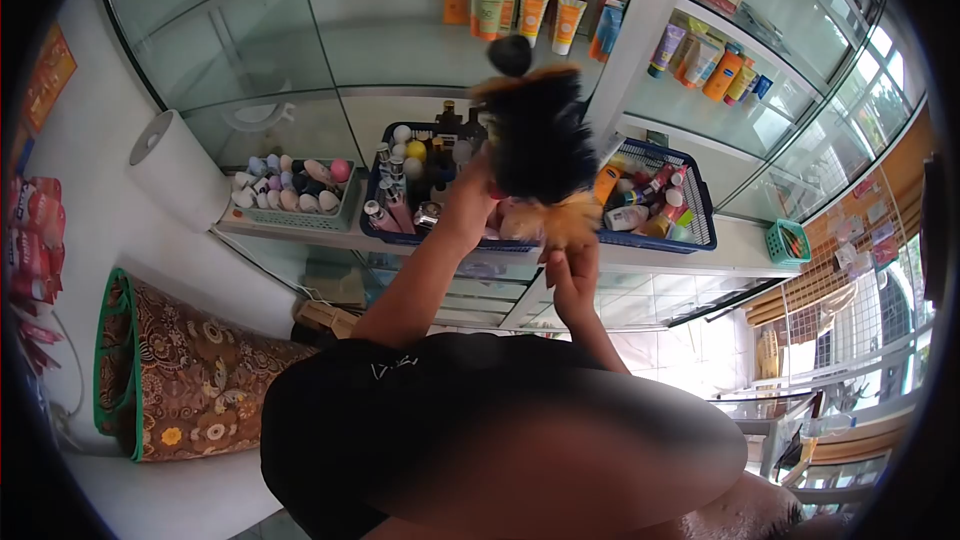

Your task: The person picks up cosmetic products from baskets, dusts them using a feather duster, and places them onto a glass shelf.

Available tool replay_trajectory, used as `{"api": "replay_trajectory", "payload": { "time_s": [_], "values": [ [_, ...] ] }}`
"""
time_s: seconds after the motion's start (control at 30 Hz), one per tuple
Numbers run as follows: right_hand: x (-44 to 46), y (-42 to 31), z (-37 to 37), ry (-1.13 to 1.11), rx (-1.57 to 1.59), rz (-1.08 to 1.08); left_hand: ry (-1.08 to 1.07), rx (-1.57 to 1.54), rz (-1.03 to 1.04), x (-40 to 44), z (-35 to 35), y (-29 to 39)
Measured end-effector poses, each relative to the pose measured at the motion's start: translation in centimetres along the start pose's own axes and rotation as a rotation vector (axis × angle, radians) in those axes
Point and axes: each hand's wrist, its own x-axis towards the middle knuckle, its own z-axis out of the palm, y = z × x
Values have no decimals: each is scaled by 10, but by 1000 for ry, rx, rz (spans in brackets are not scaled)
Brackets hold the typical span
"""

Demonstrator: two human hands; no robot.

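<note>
A fluffy duster (545, 145), black in the middle with orange at the top and a yellowish tuft at the bottom, is raised in front of the shelf and partly blurred. My left hand (468, 208) is closed around its left side; some of the fingers are hidden behind the fluff. Just below the yellowish tuft, my right hand (574, 280) has its fingers curled and pinched at the tuft's lower end. Behind both hands stands a dark blue basket (375, 190) of bottles and jars, partly covered by the duster and my left arm.
A second blue basket (705, 210) holds tubes and bottles. Left stands a pale green basket (300, 220) of roll-on bottles, beside a white paper roll (175, 170). Sunscreen tubes (535, 18) line the glass shelf above. A small green basket (788, 243) sits at the right.
</note>
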Motion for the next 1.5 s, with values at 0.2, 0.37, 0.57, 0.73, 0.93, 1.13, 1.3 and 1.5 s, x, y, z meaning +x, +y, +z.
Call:
{"api": "replay_trajectory", "payload": {
  "time_s": [0.2, 0.37, 0.57, 0.73, 0.93, 1.13, 1.3, 1.5],
  "values": [
    [-5, 6, 39, -496, -196, 87, -170, 174, -26, 5, -61, -4],
    [1, 14, 53, -169, -54, 69, -42, -8, -36, -11, -54, 36],
    [10, 21, 67, 109, 40, 34, -89, -291, -252, -14, -67, 59],
    [-9, 19, 83, -260, 149, 198, 49, -143, -144, -9, -70, 47],
    [-13, 16, 79, -471, 200, 316, -217, -258, -226, -8, -96, 46],
    [1, 29, 77, 121, 198, 51, -137, -278, -248, -20, -84, 58],
    [-12, 29, 80, -35, 155, 115, -67, -200, -135, -17, -87, 42],
    [-26, 7, 77, -528, 240, 338, -184, -283, -145, -14, -95, 37]
  ]
}}
